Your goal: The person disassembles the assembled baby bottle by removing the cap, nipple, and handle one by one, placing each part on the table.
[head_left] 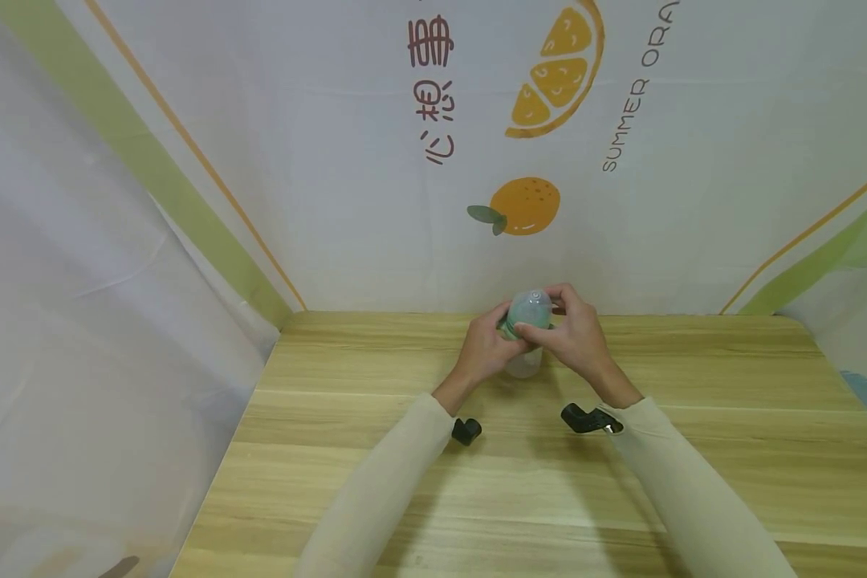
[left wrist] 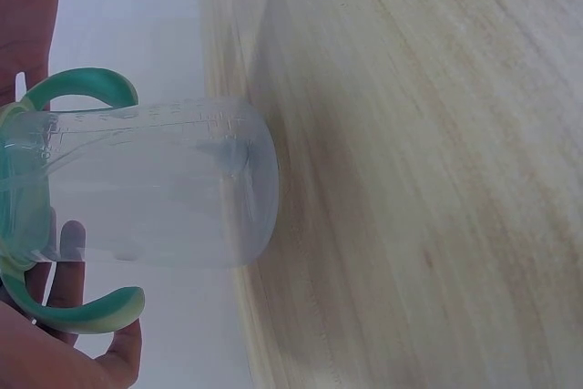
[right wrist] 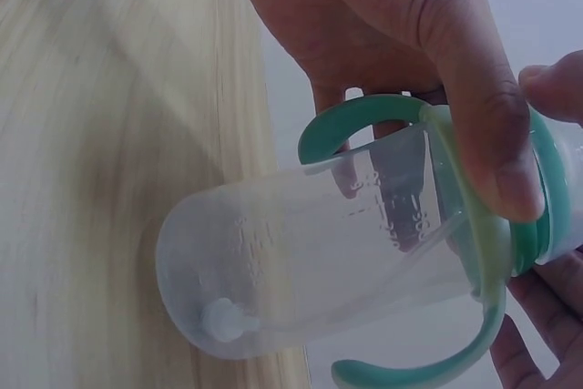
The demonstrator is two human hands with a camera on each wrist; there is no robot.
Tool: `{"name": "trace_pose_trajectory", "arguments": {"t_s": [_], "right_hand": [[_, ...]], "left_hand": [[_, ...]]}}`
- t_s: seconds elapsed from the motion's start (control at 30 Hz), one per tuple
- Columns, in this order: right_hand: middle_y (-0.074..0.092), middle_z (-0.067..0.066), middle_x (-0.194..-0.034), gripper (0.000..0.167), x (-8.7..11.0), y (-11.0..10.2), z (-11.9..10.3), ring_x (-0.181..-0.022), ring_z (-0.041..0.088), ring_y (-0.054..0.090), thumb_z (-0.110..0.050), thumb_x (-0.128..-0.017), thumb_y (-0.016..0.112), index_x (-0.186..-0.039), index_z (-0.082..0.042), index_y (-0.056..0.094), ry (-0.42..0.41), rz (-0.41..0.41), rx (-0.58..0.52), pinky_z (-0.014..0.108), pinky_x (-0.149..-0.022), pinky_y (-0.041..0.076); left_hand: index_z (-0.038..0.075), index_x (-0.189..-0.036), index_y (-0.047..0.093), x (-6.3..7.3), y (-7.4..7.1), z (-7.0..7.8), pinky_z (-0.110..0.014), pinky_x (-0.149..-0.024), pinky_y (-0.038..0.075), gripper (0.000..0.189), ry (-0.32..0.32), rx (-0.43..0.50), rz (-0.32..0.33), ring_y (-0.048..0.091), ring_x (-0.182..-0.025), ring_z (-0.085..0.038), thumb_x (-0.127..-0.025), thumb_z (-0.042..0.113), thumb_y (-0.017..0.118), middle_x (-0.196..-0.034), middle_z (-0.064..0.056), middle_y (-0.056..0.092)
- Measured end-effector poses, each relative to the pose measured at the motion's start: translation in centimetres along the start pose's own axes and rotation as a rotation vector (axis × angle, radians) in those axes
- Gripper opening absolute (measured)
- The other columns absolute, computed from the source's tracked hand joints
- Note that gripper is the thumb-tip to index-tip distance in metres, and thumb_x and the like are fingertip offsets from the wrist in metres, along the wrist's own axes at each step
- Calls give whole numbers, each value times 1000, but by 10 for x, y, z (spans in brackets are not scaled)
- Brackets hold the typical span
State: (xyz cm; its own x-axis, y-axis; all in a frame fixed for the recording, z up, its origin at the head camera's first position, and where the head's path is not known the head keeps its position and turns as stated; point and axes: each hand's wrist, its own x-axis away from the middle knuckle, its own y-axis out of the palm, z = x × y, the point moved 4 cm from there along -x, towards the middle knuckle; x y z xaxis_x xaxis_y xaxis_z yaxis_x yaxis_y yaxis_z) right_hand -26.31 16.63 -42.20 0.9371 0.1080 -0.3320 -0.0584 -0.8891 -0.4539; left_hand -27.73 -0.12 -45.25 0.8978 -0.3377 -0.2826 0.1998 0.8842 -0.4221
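Observation:
A clear sippy bottle (head_left: 524, 366) stands roughly upright, held in both hands near the table's back edge. It has a domed transparent cap (head_left: 533, 305), a green collar and two curved green handles (right wrist: 364, 120). A straw with a weighted end (right wrist: 226, 321) shows inside the clear body. My left hand (head_left: 486, 347) grips it round the collar, thumb in front and fingers behind. Higher up, my right hand (head_left: 580, 333) holds the cap area between thumb and fingers. Whether the base touches the table, I cannot tell.
The wood-grain table (head_left: 376, 449) ends at a white cloth backdrop (head_left: 361, 201) printed with oranges and lettering. Another white cloth hangs on the left. Black wrist devices (head_left: 585, 419) stick out by the sleeves.

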Motion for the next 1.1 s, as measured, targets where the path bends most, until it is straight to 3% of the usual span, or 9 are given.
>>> {"name": "trace_pose_trajectory", "arguments": {"t_s": [0.4,0.8,1.1], "right_hand": [[69,26,-133,60,0,1,-3,-126,50,65,-15,-89,92,-135,6,59,-7,8,-13,70,-102,54],[69,25,-134,58,2,1,-7,-128,47,64,-15,-92,91,-138,5,61,-20,7,-16,70,-103,53],[70,24,-135,61,1,2,-6,-125,46,66,-16,-90,91,-140,3,62,-35,25,-28,69,-102,54]], "left_hand": [[-1,-148,64,1,-1,1,-39,-104,57,60,12,-8,6,70,-124,-29,-95,14,88,-137,-17,73],[1,-147,66,4,-1,2,-36,-99,58,61,-31,-8,15,71,-118,-25,-95,22,89,-134,-14,75],[1,-148,65,3,-1,1,-35,-99,58,61,-13,-12,11,71,-118,-25,-95,19,89,-134,-15,75]]}}
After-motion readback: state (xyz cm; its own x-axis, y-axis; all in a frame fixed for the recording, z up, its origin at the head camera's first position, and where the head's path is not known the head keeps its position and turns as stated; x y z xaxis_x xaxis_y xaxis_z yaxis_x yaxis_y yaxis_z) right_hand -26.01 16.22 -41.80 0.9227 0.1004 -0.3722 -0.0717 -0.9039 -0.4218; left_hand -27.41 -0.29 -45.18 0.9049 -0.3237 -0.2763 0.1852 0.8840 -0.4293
